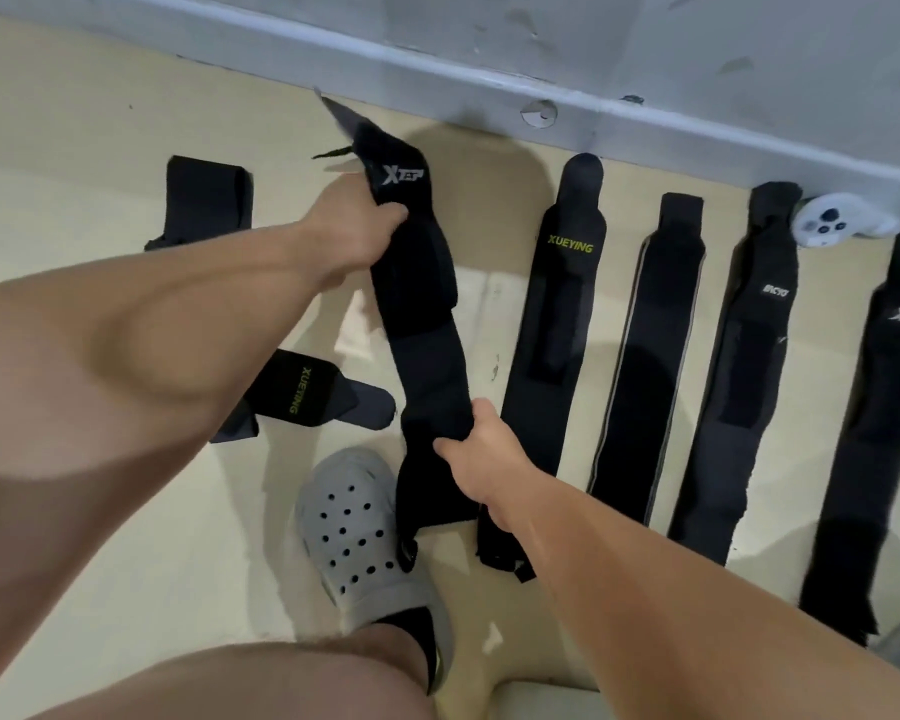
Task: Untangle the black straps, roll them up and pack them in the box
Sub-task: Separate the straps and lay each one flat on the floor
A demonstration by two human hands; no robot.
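A long black strap point(427, 324) with a white logo is stretched between my hands above the cream floor. My left hand point(357, 228) grips its far end just below the logo. My right hand point(481, 452) pinches its near part. Several black straps lie flat in a row to the right: one marked XUEYING point(557, 324), one with grey edging point(645, 356), a third point(733, 366) and a fourth point(874, 407). A partly rolled XUEYING strap point(302, 394) and a folded strap point(206, 202) lie on the left. No box is in view.
A grey-white wall with a skirting ledge point(437, 59) runs along the far side. A white hand controller point(832, 220) rests by the wall at the right. My foot in a grey perforated clog point(365, 532) stands just below the held strap.
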